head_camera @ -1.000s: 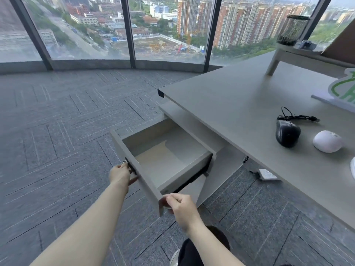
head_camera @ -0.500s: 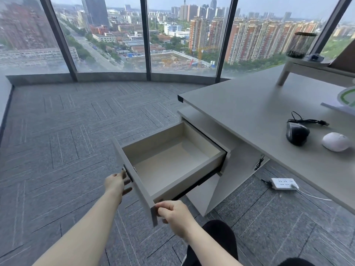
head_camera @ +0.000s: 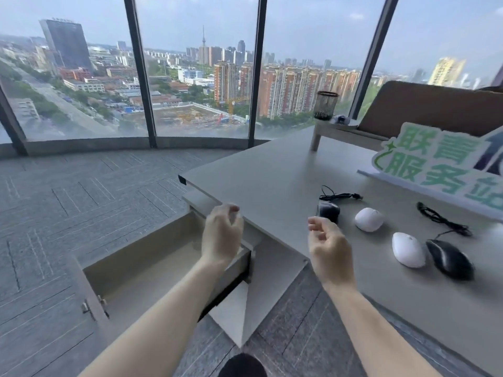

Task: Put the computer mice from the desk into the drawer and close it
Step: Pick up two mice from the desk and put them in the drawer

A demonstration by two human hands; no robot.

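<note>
Both our hands hang empty with fingers loosely curled, the left hand [head_camera: 221, 235] over the open drawer [head_camera: 152, 270], the right hand [head_camera: 329, 243] above the desk [head_camera: 272, 172] edge. Just beyond the right fingertips sits a dark corded mouse [head_camera: 328, 210]; to its right a round white mouse [head_camera: 369, 219], then a white oval mouse [head_camera: 408, 249] touching or just beside a black corded mouse [head_camera: 449, 259]. We judge them light, hard and smooth: grip across the sides, gathering loose cords
</note>
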